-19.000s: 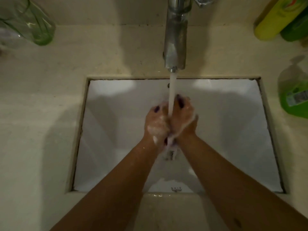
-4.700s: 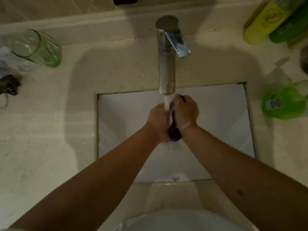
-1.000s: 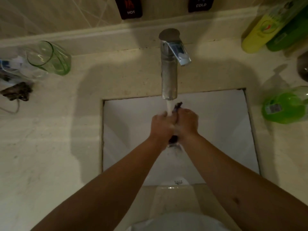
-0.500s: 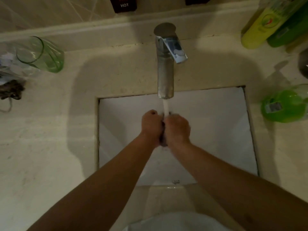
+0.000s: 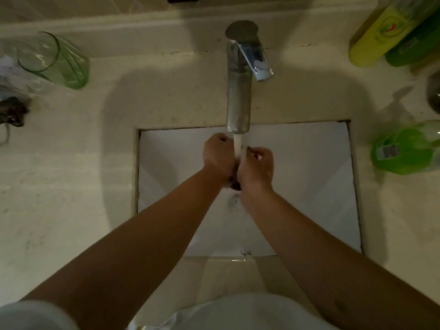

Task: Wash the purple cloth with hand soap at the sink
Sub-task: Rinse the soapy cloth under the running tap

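Grip: the left hand (image 5: 217, 157) and the right hand (image 5: 256, 167) are pressed side by side with fingers curled, squeezing the purple cloth (image 5: 234, 183) between them.
Cloth: almost wholly hidden inside the two fists; only a dark wad shows at the heels of the hands, just above the wrists.
Water: a stream (image 5: 237, 145) falls from the faucet (image 5: 238, 96) straight into the gap between the hands.
Sink: the white basin (image 5: 309, 186) lies under the hands, which are held over its far half.
Soap: a green pump bottle (image 5: 404, 151) stands on the counter (image 5: 71, 186) just right of the basin.
Far right: a yellow bottle (image 5: 378, 36) and a dark green bottle (image 5: 416, 46) stand side by side at the back wall.
Far left: a green glass (image 5: 54, 59) stands near the wall, well apart from the basin.
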